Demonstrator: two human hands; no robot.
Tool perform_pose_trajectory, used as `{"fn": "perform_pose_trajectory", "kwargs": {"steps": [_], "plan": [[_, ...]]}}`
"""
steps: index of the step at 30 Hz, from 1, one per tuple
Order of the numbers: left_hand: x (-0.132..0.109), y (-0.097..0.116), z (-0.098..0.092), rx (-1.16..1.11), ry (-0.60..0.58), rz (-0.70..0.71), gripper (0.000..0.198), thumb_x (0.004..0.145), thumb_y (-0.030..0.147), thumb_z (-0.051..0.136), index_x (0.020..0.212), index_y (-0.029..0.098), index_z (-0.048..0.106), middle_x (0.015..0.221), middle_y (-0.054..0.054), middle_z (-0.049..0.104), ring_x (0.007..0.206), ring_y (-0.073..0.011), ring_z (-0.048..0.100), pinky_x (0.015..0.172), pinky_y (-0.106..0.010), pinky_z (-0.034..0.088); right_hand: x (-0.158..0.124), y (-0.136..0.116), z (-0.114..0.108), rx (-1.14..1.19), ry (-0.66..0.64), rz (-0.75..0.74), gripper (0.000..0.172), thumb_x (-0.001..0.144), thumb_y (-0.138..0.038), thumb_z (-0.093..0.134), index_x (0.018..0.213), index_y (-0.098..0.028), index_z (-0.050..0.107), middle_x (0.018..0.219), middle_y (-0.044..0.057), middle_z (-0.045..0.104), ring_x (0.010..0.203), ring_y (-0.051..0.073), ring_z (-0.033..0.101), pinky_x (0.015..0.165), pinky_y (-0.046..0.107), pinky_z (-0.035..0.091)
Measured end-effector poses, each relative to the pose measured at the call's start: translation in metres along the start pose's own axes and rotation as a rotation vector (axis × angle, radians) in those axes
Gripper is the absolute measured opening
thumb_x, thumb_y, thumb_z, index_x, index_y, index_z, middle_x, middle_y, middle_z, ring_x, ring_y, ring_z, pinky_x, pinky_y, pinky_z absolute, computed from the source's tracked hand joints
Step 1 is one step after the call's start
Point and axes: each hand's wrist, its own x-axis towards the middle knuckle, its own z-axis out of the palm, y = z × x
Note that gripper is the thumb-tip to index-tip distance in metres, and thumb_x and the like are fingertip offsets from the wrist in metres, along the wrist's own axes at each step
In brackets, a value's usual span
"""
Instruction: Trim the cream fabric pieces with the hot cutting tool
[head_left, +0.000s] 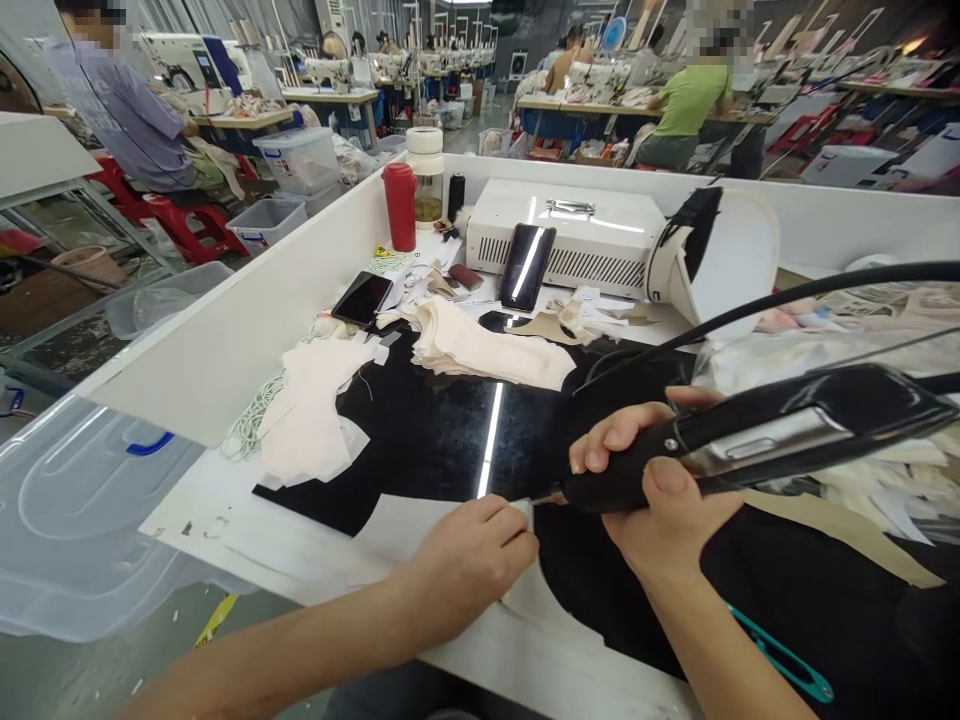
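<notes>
My right hand (660,500) is wrapped round a black corded hand tool (757,435), whose small tip points left just above the glossy black work surface (435,440). A thick black cable (787,300) runs from the tool up to the right. My left hand (469,560) is closed in a pinch right at the tool's tip, holding down a thin piece that I cannot make out, next to a pale fabric sheet (390,530). A stack of cream fabric pieces (480,350) lies further back on the black surface.
A white box machine (570,235), two phones (364,298) (527,265), a red bottle (400,205) and a jar (425,170) stand at the back. Cream cut pieces (311,415) lie left, a teal snipper (787,665) at right. White walls enclose the bench. Other people sit at sewing tables behind.
</notes>
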Motion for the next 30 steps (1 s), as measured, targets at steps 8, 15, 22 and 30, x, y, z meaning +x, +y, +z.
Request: {"fn": "perform_pose_trajectory", "kwargs": {"steps": [8,15,22,30], "plan": [[-0.006,0.001,0.007,-0.03,0.0,-0.06,0.026,0.111,0.0,0.055,0.095,0.019,0.063,0.095,-0.003,0.066,0.089,-0.0197,0.063,0.079,-0.033,0.056,0.0,0.002,-0.002,0.043,-0.016,-0.028,0.058,0.086,-0.063,0.097,0.122,-0.036,0.061,0.078,-0.008,0.063,0.05,0.018,0.062,0.047,0.035,0.052],[-0.008,-0.002,0.009,-0.08,0.006,-0.047,0.031,0.117,0.011,0.059,0.087,0.019,0.063,0.092,-0.003,0.064,0.089,-0.0186,0.061,0.082,-0.031,0.055,0.0,0.001,-0.004,0.076,0.002,-0.01,0.057,0.084,-0.058,0.1,0.121,-0.035,0.064,0.077,-0.008,0.065,0.051,0.017,0.063,0.048,0.033,0.051],[-0.015,0.0,0.008,-0.084,0.016,-0.056,0.03,0.117,0.01,0.06,0.089,0.019,0.063,0.093,-0.003,0.064,0.089,-0.0185,0.062,0.082,-0.031,0.055,-0.004,0.003,0.001,0.175,0.003,-0.029,0.05,0.084,-0.049,0.102,0.118,-0.032,0.069,0.078,-0.008,0.07,0.051,0.016,0.065,0.048,0.031,0.056],[-0.016,0.0,0.007,-0.098,0.095,-0.036,0.028,0.116,0.009,0.062,0.089,0.018,0.062,0.091,-0.001,0.065,0.086,-0.0171,0.06,0.08,-0.03,0.055,-0.005,0.001,0.003,0.282,-0.005,-0.018,0.049,0.082,-0.043,0.104,0.118,-0.03,0.074,0.078,-0.007,0.074,0.051,0.015,0.066,0.047,0.029,0.058]]}}
